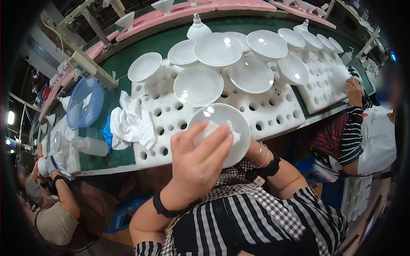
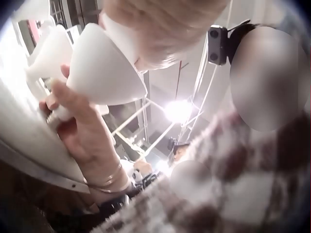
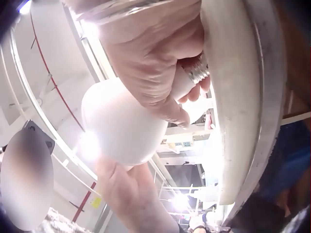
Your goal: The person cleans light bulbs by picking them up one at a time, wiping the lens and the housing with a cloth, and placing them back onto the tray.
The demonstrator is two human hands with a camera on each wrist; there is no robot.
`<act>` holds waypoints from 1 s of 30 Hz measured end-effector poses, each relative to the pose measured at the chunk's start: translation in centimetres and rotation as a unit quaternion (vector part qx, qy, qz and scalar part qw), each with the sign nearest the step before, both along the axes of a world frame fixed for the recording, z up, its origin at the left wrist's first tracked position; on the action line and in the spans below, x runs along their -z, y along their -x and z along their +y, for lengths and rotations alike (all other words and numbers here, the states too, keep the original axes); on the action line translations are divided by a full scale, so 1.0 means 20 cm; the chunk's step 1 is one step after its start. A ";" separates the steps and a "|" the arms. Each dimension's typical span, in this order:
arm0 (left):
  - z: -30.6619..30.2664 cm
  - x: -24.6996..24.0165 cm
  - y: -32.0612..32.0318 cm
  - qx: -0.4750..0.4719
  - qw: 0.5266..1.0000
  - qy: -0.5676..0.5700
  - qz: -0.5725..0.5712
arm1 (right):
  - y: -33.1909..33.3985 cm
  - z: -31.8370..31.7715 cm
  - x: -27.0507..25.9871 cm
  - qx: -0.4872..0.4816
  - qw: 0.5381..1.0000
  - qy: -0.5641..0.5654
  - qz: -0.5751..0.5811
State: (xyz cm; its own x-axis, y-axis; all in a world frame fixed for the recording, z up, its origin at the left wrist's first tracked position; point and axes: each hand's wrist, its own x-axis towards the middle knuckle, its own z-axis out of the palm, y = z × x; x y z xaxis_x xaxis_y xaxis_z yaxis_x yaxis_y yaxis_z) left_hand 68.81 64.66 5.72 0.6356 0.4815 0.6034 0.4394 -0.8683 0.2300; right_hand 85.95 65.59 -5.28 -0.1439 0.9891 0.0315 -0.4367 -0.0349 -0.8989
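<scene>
A white reflector lamp [image 1: 240,123] is held with its round, dotted face up. My left hand [image 1: 194,160] grips a bunched white cloth [image 1: 235,135] against that face, fingers spread and slightly bent over it. Behind the rim, my right hand [image 1: 255,150] is mostly hidden in the head view. The right wrist view shows the right hand [image 3: 146,63] curled round the lamp's neck beside the metal screw base [image 3: 198,73], below the white shade [image 3: 121,124]. In the left wrist view, the left hand [image 2: 163,31] is at the shade's [image 2: 104,68] wide end.
Several lamps [image 1: 198,85] stand face up in a white foam board [image 1: 273,112] with holes. To the left lie a crumpled white cloth [image 1: 132,123], a clear bottle [image 1: 95,146] and a blue basket [image 1: 85,104]. People work at both sides; pink foam strips [image 1: 171,16] line the back.
</scene>
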 end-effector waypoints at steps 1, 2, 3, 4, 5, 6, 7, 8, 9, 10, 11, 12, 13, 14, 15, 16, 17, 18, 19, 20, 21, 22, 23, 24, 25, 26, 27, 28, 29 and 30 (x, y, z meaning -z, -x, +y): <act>0.07 0.03 0.00 -0.018 1.000 -0.009 -0.019 | -0.01 -0.03 -0.04 0.068 0.975 -0.101 -0.184; 0.13 0.06 0.00 -0.038 0.998 -0.018 -0.038 | -0.01 -0.04 -0.09 0.130 0.903 -0.197 -0.358; 0.20 0.07 0.01 -0.079 0.996 -0.006 -0.047 | 0.00 -0.01 -0.03 0.102 0.934 -0.179 -0.292; 0.21 0.08 0.03 -0.079 0.996 -0.009 -0.047 | -0.01 -0.02 -0.01 0.103 0.934 -0.182 -0.291; 0.21 0.09 0.04 -0.086 0.995 -0.002 -0.046 | -0.01 -0.03 -0.02 0.107 0.943 -0.164 -0.270; 0.20 0.09 0.05 -0.091 0.995 0.007 -0.044 | 0.00 -0.03 -0.02 0.112 0.951 -0.145 -0.248; 0.12 0.09 0.06 -0.057 0.998 0.014 -0.036 | 0.01 -0.04 0.00 0.143 0.930 -0.182 -0.287; 0.03 0.06 0.03 -0.013 1.000 0.007 -0.026 | 0.01 -0.03 0.05 0.144 0.931 -0.177 -0.285; -0.02 0.03 0.00 0.012 1.000 0.008 -0.019 | 0.01 -0.01 0.13 0.096 0.956 -0.152 -0.232; -0.05 0.03 -0.01 0.036 0.999 0.010 -0.015 | 0.00 0.00 0.19 0.045 0.975 -0.127 -0.178; -0.02 0.02 -0.02 0.033 0.999 0.011 -0.017 | -0.01 0.01 0.22 0.041 0.975 -0.125 -0.180; 0.05 0.01 -0.04 0.005 1.000 0.006 -0.020 | -0.01 0.02 0.23 0.054 0.965 -0.145 -0.213; 0.10 0.00 -0.05 -0.022 1.000 0.001 -0.021 | -0.01 0.03 0.23 0.068 0.953 -0.163 -0.245; 0.14 0.02 -0.03 -0.022 1.000 0.000 -0.022 | -0.01 0.03 0.24 0.082 0.940 -0.181 -0.276; 0.18 0.06 -0.01 -0.063 0.997 0.014 -0.038 | 0.00 0.02 0.25 0.095 0.969 -0.120 -0.192; 0.21 0.08 0.01 -0.104 0.993 0.026 -0.053 | 0.00 0.02 0.25 0.094 0.969 -0.123 -0.192; 0.17 0.08 0.04 -0.102 0.994 0.031 -0.040 | 0.00 0.01 0.25 0.102 0.980 -0.087 -0.150; 0.10 0.08 0.06 -0.100 0.994 0.031 -0.037 | 0.01 0.01 0.23 0.110 0.987 -0.049 -0.106; 0.01 0.06 0.07 -0.070 0.997 0.025 -0.022 | 0.00 0.00 0.21 0.091 0.982 -0.070 -0.149; -0.06 0.04 0.06 -0.039 0.999 0.020 -0.007 | 0.00 -0.01 0.18 0.092 0.983 -0.065 -0.147; -0.10 0.03 0.04 0.006 0.999 0.038 -0.005 | 0.00 -0.02 0.16 0.056 0.993 -0.025 -0.098; -0.08 0.04 0.02 0.005 0.999 0.040 -0.006 | 0.00 -0.02 0.16 0.018 0.998 0.013 -0.051; -0.02 0.05 -0.01 0.010 0.999 0.025 -0.024 | 0.02 0.00 0.26 0.037 0.999 0.035 0.000; 0.05 0.05 -0.04 0.016 0.999 0.008 -0.041 | 0.02 0.00 0.26 0.033 0.999 0.034 -0.004; 0.11 0.05 -0.05 -0.015 0.999 0.003 -0.045 | 0.02 0.00 0.25 0.072 0.991 -0.053 -0.104; 0.14 0.07 -0.03 -0.016 0.999 0.000 -0.048 | 0.01 0.01 0.24 0.111 0.963 -0.138 -0.203; 0.17 0.11 -0.01 -0.049 0.997 0.014 -0.062 | 0.03 0.01 0.25 0.118 0.986 -0.059 -0.102; 0.19 0.13 0.01 -0.082 0.993 0.028 -0.075 | 0.02 0.01 0.26 0.117 0.986 -0.061 -0.103; 0.14 0.14 0.04 -0.090 0.994 0.020 -0.060 | 0.01 0.02 0.28 0.118 0.982 -0.079 -0.123; 0.06 0.12 0.05 -0.087 0.994 0.021 -0.055 | 0.01 0.01 0.29 0.120 0.978 -0.093 -0.141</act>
State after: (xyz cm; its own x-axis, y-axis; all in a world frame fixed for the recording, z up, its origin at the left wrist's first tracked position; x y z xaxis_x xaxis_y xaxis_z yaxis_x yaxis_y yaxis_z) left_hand 67.73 65.76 3.25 0.4712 0.6051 0.6417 0.5520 -0.7698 0.3204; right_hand 85.66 65.84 -11.10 0.0633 0.9765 0.2060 -0.1468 0.2132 -0.9659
